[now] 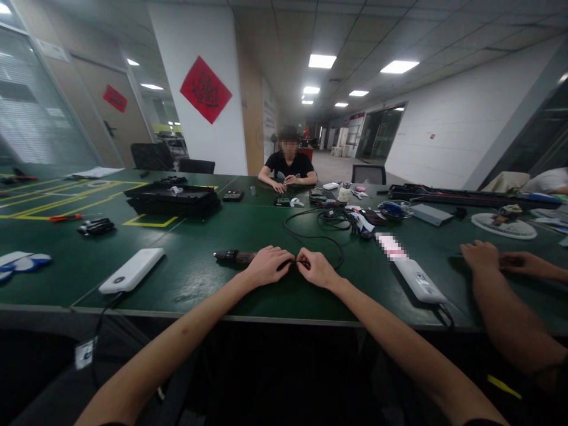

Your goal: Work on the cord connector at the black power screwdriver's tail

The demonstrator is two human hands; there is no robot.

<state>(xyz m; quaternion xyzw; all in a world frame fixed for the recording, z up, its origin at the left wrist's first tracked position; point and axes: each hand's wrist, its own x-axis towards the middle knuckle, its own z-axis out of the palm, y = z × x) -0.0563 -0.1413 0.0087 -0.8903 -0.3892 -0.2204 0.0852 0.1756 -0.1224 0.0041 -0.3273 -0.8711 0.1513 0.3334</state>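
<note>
My left hand (pixel 270 266) rests on the table with its fingers closed around one end of a black cable. Beside it my right hand (pixel 316 269) pinches the same black cable (pixel 341 251), a short way from the left fingertips. From there the cable loops away behind my right hand toward a tangle further back. Partly under my left hand lies a dark cylindrical tool (pixel 227 255) that looks like an electric screwdriver, its black tip pointing left. My left hand hides its rear end, and how the cable joins it cannot be seen.
White power banks (pixel 135 269) (pixel 419 281) lie on either side. A black plastic tray (pixel 173 200) sits back left, pliers (pixel 95 226) nearer. At right are a co-worker's hands (pixel 479 255) and a white fan-like disc (pixel 503 226). Another person (pixel 290 163) works opposite.
</note>
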